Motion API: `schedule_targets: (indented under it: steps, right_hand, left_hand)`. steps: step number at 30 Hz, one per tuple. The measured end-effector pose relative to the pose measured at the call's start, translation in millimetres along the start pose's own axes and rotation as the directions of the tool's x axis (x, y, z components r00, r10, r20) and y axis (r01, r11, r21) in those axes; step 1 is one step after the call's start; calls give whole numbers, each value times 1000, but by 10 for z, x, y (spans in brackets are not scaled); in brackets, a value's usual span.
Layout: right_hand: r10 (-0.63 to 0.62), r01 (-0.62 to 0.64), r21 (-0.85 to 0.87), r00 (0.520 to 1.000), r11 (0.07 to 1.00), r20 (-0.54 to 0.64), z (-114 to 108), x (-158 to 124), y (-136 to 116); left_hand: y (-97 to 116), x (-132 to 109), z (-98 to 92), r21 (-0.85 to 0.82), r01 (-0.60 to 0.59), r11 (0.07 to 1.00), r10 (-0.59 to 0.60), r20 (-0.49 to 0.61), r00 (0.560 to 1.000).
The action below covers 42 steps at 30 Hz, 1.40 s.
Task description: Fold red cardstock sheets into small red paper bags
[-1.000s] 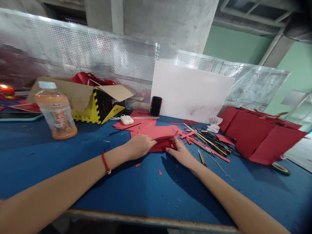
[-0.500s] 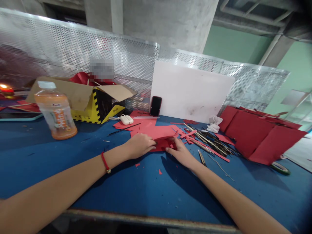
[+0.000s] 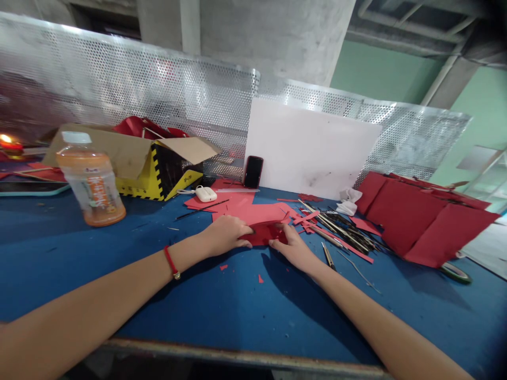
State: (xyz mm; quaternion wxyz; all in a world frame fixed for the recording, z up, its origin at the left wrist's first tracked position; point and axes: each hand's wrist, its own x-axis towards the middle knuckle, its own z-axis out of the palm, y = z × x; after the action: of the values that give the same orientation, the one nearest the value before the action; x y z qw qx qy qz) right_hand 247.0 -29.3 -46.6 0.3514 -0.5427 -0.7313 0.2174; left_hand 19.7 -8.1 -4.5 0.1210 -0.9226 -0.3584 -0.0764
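Note:
Both of my hands rest on a small piece of red paper (image 3: 264, 233) lying on the blue table (image 3: 198, 295). My left hand (image 3: 225, 235), with a red string bracelet on its wrist, has its fingers curled and pressing on the paper's left edge. My right hand (image 3: 291, 246) pinches the paper's right edge between thumb and fingers. More red sheets (image 3: 245, 208) lie flat just behind the piece. Part of the paper is hidden under my fingers.
An orange drink bottle (image 3: 91, 179) stands at left near an open cardboard box (image 3: 134, 158). A phone (image 3: 253, 171) leans on a white board (image 3: 309, 148). Thin sticks and red strips (image 3: 336, 229) lie right of my hands, with a stack of red sheets (image 3: 420, 216) beyond. Tape roll (image 3: 455, 272) at far right.
My left hand has slid slightly right and down along the red piece, folding it smaller. My right hand has barely shifted.

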Motion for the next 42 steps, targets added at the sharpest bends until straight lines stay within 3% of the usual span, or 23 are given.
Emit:
schedule_targets:
  steps: [42]
  right_hand:
    - [-6, 6, 4, 1000, 1000, 11, -18, -6, -30]
  left_hand:
    - [49, -29, -17, 29, -25, 999, 26, -52, 998]
